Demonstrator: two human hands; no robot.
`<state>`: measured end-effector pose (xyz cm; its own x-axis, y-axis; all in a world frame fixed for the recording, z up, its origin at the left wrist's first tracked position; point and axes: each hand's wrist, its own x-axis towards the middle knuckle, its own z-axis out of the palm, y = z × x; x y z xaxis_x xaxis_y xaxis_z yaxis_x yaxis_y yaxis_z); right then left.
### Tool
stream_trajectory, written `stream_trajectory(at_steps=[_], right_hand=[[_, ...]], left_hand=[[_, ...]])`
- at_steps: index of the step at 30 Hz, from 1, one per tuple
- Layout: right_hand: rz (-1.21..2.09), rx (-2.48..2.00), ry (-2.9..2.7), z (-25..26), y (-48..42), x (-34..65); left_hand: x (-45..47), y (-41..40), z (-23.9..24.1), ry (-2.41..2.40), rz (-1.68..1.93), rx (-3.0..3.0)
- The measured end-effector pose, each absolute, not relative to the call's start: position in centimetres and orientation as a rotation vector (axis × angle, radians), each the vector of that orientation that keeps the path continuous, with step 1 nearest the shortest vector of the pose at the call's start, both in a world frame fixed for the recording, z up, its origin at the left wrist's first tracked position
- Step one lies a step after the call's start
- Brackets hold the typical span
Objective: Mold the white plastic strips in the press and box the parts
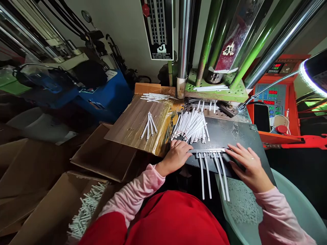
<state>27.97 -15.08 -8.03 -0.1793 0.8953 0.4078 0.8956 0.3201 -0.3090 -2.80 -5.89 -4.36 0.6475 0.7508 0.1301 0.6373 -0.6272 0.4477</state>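
My left hand (177,156) rests with curled fingers on the left end of a thin metal bar (208,150) lying across a dark work plate (230,134). At the bar's right end lies my right hand (246,165), its fingers stretched flat. Several long white strips (213,173) hang from the bar over the plate's near edge. Just beyond my left hand, a loose pile of white strips (191,126) covers the plate.
A tape-covered board (133,127) at left holds a small bundle of strips (149,125). Green press columns (212,37) rise behind. An orange control panel (274,98) and phone (262,117) stand right. Cardboard boxes (51,204) of white pieces sit lower left; a pale tub (293,204) lower right.
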Motion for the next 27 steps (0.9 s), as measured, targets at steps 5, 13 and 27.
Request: stream_trajectory(at_steps=[5, 13, 27], right_hand=[[0.154, -1.425, -2.077, -7.8, -12.9, 25.6], [0.339, -1.264, -1.962, -8.1, -11.4, 21.1], [-0.024, -1.437, -2.012, -9.5, -11.4, 20.4]], left_hand=[[-3.6, -4.3, -3.6, 1.046, 0.384, 2.459], [-3.2, -2.4, -0.9, 0.622, 0.32, 2.285], [2.9, -4.4, -0.9, 0.604, 0.853, 2.447]])
